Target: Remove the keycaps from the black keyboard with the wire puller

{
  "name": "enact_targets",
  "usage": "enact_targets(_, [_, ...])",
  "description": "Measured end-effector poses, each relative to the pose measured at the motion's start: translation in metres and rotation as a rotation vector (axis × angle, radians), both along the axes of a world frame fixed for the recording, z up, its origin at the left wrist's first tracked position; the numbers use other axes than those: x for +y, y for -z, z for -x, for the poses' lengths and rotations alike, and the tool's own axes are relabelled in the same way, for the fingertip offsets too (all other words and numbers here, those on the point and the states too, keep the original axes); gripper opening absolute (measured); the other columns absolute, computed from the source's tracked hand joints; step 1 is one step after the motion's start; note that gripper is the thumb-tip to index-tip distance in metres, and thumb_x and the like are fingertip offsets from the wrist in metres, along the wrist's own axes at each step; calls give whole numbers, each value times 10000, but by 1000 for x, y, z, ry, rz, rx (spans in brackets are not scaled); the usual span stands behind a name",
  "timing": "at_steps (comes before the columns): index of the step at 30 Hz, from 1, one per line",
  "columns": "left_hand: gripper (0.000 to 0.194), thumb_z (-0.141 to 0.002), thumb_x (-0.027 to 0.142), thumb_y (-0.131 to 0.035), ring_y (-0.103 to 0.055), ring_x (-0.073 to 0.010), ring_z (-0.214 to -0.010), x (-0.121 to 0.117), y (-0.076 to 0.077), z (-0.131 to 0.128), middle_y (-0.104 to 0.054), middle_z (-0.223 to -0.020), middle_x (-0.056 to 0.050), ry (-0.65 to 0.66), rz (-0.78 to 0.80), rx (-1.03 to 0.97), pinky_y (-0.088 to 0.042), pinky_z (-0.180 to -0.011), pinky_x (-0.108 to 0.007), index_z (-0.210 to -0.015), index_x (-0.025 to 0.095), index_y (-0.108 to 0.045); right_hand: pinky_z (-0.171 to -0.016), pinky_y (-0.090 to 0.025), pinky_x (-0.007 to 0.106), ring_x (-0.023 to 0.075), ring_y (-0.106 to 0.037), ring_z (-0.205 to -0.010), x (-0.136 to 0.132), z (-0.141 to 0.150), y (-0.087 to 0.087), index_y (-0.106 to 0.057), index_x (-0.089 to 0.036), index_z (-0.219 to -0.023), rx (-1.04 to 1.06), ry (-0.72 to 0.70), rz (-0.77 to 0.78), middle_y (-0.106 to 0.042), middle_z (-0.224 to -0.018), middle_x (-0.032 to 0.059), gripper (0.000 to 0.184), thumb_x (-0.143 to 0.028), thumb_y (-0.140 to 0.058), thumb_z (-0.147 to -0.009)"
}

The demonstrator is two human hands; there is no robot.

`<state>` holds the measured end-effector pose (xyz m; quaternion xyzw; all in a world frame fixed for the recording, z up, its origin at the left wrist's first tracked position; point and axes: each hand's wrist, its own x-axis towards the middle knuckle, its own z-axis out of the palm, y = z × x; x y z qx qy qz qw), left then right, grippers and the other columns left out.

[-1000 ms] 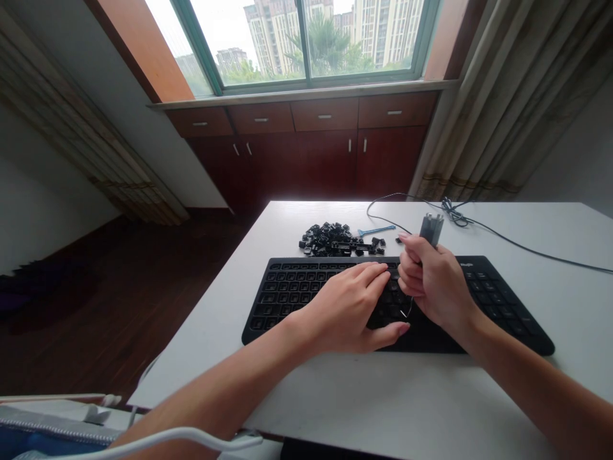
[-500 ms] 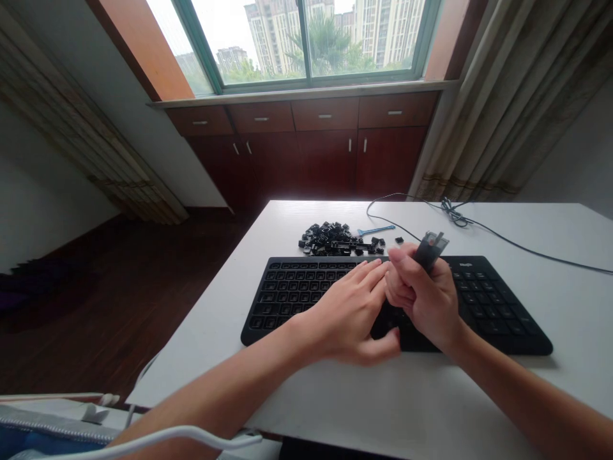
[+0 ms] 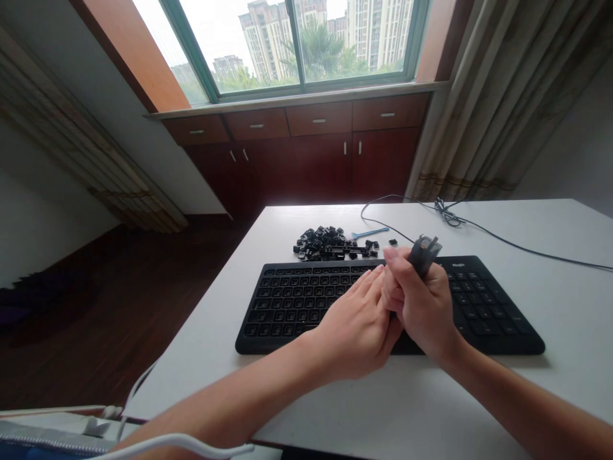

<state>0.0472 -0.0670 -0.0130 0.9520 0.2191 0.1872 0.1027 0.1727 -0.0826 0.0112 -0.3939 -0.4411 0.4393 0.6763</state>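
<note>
I see the right hand (image 3: 421,306) fisted round a dark grey tool (image 3: 423,257), top end poking out, tilted. Left hand (image 3: 357,332) lies against it, palm down; can't tell if it grips anything. Black keyboard (image 3: 292,299) sits under both on the white table (image 3: 215,396), loose keycaps (image 3: 323,244) piled behind.

The white worktop (image 3: 569,294) supports a black keyboard (image 3: 301,300). Beyond the keyboard's far edge lie a pile of black keycaps (image 3: 323,244), a blue tool (image 3: 370,232) and a partly bundled cable (image 3: 447,213).
</note>
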Motion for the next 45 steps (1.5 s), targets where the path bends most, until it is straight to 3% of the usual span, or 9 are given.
enact_targets(6, [601, -1058, 322, -362, -230, -340, -1560, 0, 1, -1, -324, -1626, -242, -18, -28, 57, -203, -1305, -519, -1566, 12, -276, -404, -275, 261, 73, -323, -390, 2, 1, 1, -404, -214, -523, 65, 19, 9, -365, -433, -62, 528, -387, -675, -941])
enact_targets(10, [603, -1081, 366, -331, -208, -326, -1567, -2, 3, -2, -313, -1634, -236, -71, -6, 96, -200, -1306, -503, -1561, 4, -287, -333, -203, 233, 55, -242, -338, 3, -3, -32, -348, -223, -517, 244, 22, -2, -299, -411, -88, 541, -375, -699, -900])
enact_targets(14, [627, -1084, 445, -343, -232, -305, -1562, -3, 1, -1, -316, -1639, -212, -113, 31, 86, -236, -1301, -475, -1537, 13, -349, -305, -160, 217, 54, -168, -321, 15, -20, -60, -293, -224, -515, 341, 174, -108, -228, -396, -97, 530, -287, -647, -905])
enact_targets(18, [608, -1055, 471, -420, -312, -278, -1538, 1, -2, 2, -380, -1620, -165, -135, 87, 44, -298, -1285, -444, -1505, 62, -429, -306, -156, 213, 57, -180, -324, 28, -38, -47, -304, -225, -522, 355, 179, 62, -260, -390, -94, 510, -284, -631, -909])
enact_targets(25, [651, -1001, 485, -523, -314, -303, -1536, 3, -7, 6, -386, -1616, -172, -122, 137, 8, -305, -1278, -480, -1508, 89, -422, -332, -120, 203, 39, -173, -349, 25, -28, -25, -344, -219, -533, 216, -129, 303, -249, -426, -103, 503, -343, -693, -873])
enact_targets(29, [535, -1000, 426, -538, -322, -278, -1533, 2, -10, 5, -429, -1593, -153, -68, 131, -35, -280, -1292, -463, -1440, 127, -491, -340, -152, 201, 36, -208, -355, 21, -17, -17, -358, -212, -522, 142, -105, 303, -273, -433, -97, 516, -356, -716, -863])
enact_targets(39, [578, -979, 427, -568, -336, -285, -1522, 2, -7, 5, -451, -1571, -167, -80, 123, -52, -251, -1303, -455, -1446, 98, -480, -342, -156, 215, 44, -194, -360, 19, -9, -10, -361, -218, -538, 235, -56, 235, -266, -436, -101, 500, -345, -703, -880])
enact_targets(45, [611, -972, 422, -565, -344, -295, -1517, 2, -6, 5, -450, -1570, -174, -76, 127, -57, -253, -1302, -461, -1469, 85, -453, -365, -233, 229, 65, -256, -392, 17, -7, 0, -399, -221, -590, 35, 64, 136, -321, -459, -93, 482, -430, -723, -879])
